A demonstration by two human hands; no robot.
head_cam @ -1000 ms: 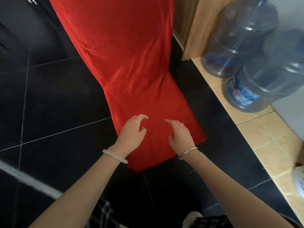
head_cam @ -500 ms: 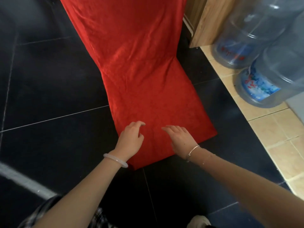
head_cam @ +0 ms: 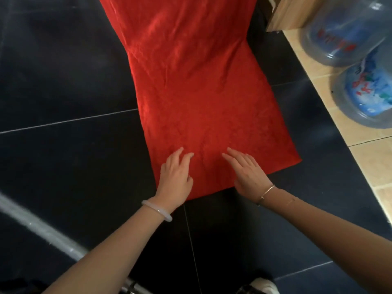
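Note:
A long red cloth (head_cam: 197,85) lies spread flat on the dark tiled floor (head_cam: 63,92), running from the top of the view down to its near edge by my hands. My left hand (head_cam: 175,179) rests near the cloth's near left corner with fingers stretched forward. My right hand (head_cam: 247,172) lies flat on the cloth a little to the right, fingers straight and pointing up-left. Neither hand grips the fabric. A white bangle sits on my left wrist and a thin metal one on my right.
Two large blue water jugs (head_cam: 343,32) (head_cam: 367,94) lie on a beige tiled strip (head_cam: 331,115) at the right. A wooden cabinet corner (head_cam: 288,13) stands at the top right. A pale bar (head_cam: 38,228) crosses the lower left. A shoe tip (head_cam: 261,285) shows at the bottom.
Both hands have lowered onto the cloth and their fingers have straightened from a curled pose. The view has shifted closer to the cloth.

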